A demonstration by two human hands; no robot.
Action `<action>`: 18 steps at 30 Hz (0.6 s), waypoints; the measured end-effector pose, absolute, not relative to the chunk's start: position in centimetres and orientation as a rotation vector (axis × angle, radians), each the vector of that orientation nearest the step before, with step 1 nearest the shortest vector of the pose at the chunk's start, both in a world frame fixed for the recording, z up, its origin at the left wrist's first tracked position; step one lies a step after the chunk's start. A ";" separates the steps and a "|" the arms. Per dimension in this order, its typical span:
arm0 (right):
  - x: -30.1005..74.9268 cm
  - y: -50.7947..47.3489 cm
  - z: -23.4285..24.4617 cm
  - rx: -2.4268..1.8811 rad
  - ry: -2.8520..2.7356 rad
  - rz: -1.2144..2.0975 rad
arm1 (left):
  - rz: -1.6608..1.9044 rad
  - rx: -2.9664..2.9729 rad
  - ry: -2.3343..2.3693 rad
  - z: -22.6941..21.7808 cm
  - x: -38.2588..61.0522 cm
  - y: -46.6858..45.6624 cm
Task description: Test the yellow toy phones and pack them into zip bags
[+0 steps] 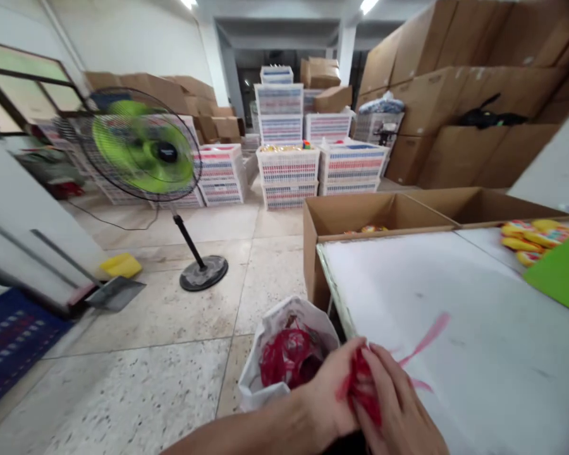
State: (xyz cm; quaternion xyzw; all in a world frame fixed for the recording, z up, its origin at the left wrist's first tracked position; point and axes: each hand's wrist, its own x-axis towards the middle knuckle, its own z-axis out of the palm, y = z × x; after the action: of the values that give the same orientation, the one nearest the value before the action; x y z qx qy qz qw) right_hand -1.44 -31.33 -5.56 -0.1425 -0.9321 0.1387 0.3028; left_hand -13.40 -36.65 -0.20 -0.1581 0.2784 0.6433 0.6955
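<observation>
Between my two hands is a bunched piece of thin red netting (364, 387), crumpled and slightly see-through. My left hand (329, 393) closes round it from the left, while the fingers of my right hand (398, 404) press over it from the other side. Thin red strips (429, 338) trail out to the right above the white tabletop (408, 284), blurred by motion. Just beyond my left hand, a white sack (256, 379) stands open on the floor beside the table, with more tangled red netting (289, 354) inside.
Cardboard boxes (313, 253) stand against the table's far side. Yellow packaged items (533, 240) and a green sheet (562, 272) lie at right. A green-bladed fan (142, 148), a dustpan (116, 294) and a blue crate (16, 347) are at left. Stacked white crates (289, 167) stand behind.
</observation>
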 end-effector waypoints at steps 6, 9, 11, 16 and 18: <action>-2.1 -32.7 -2.4 -0.685 -2.365 0.924 | 1.607 -0.229 0.880 0.6 -16.0 -36.9; -1.8 -32.8 -2.0 -0.804 -2.245 1.105 | 1.616 -0.104 0.982 -0.2 -16.3 -36.9; -1.7 -32.8 -1.9 -0.861 -2.204 1.133 | 1.611 -0.042 1.034 -0.9 -16.6 -37.1; -2.3 -33.1 -1.4 -0.845 -2.202 1.377 | 1.573 0.086 1.095 -2.2 -17.5 -38.3; -3.1 -33.6 -1.2 -0.733 -2.231 1.506 | 1.438 0.124 1.055 -2.7 -17.6 -39.1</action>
State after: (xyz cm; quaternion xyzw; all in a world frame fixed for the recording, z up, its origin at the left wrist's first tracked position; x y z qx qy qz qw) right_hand -3.08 -33.61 -1.20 -0.2588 -0.7873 0.5315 0.1752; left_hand -17.63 -39.11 -2.71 0.0542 0.4599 0.6270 0.6264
